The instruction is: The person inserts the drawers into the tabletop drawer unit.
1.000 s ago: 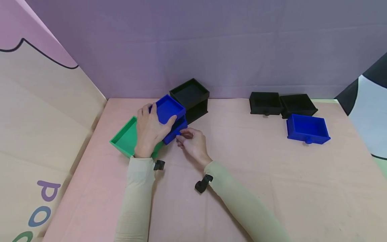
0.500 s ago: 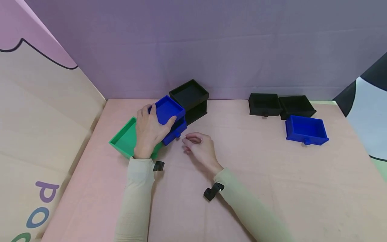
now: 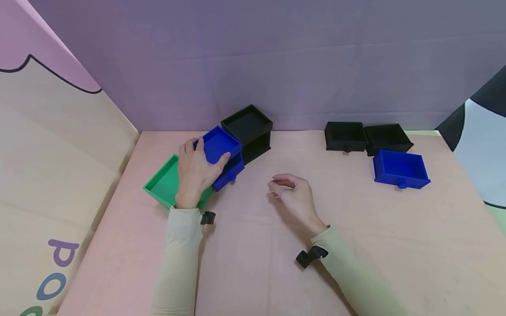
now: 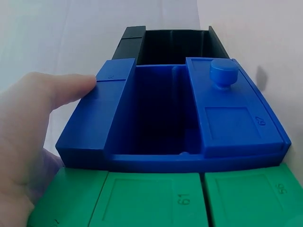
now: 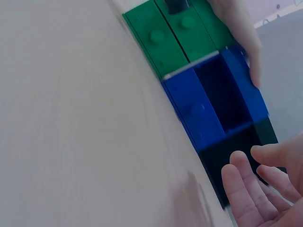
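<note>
My left hand [image 3: 196, 172] holds the top of a blue drawer cabinet [image 3: 219, 144], its thumb [image 4: 71, 90] on the upper front edge; its wrist lies over the green cabinet [image 3: 165, 181]. The blue cabinet's upper slot is open and hollow. A drawer with a round knob [image 4: 223, 73] sits flush in its lower slot. Both drawers of the green cabinet, its knobs [image 5: 157, 36] facing outward, are in place. My right hand [image 3: 294, 197] hovers over the table, apart from the cabinets, fingers loosely bent and holding nothing.
Behind the blue cabinet stands a black cabinet [image 3: 249, 127] with open slots. At the back right lie a black drawer [image 3: 346, 136], another black drawer [image 3: 389, 138] and a blue drawer [image 3: 401, 169]. A grey-purple backdrop [image 3: 296, 66] rises behind the pink table [image 3: 245, 263].
My right hand has let go of the knob on the blue cabinet's lower drawer and moved away to the right. The left hand stays where it was on the blue cabinet.
</note>
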`<state>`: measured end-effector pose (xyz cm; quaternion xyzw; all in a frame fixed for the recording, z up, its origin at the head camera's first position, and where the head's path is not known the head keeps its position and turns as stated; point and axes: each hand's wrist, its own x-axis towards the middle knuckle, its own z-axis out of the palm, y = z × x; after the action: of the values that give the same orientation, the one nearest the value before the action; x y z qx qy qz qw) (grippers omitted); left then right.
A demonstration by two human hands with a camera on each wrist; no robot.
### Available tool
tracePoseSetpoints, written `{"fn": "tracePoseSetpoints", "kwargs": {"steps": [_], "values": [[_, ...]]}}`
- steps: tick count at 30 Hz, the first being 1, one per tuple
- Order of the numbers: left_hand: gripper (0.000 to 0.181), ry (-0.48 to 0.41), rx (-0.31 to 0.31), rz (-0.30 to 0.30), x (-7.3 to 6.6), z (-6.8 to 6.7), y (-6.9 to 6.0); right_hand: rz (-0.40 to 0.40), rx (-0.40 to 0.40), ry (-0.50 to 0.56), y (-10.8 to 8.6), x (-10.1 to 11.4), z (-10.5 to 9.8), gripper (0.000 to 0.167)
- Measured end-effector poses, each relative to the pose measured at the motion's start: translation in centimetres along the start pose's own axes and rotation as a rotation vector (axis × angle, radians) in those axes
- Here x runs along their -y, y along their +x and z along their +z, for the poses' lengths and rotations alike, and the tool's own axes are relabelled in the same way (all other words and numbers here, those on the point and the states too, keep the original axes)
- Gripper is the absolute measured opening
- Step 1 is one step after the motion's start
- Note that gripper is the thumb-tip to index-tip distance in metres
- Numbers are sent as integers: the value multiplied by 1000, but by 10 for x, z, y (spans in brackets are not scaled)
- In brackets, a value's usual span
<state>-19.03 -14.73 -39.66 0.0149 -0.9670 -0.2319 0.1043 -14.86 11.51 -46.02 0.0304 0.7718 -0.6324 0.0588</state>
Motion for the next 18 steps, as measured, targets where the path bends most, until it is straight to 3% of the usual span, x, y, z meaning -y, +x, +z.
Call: {"fn": "tracePoseSetpoints", "kwargs": {"steps": [10, 18], "values": [[95, 24, -22, 5, 0, 1, 1, -7, -116, -52, -5, -12, -59, 38], [94, 23, -19, 4, -1, 2, 0, 53, -176, -140, -14, -22, -107, 47]]}}
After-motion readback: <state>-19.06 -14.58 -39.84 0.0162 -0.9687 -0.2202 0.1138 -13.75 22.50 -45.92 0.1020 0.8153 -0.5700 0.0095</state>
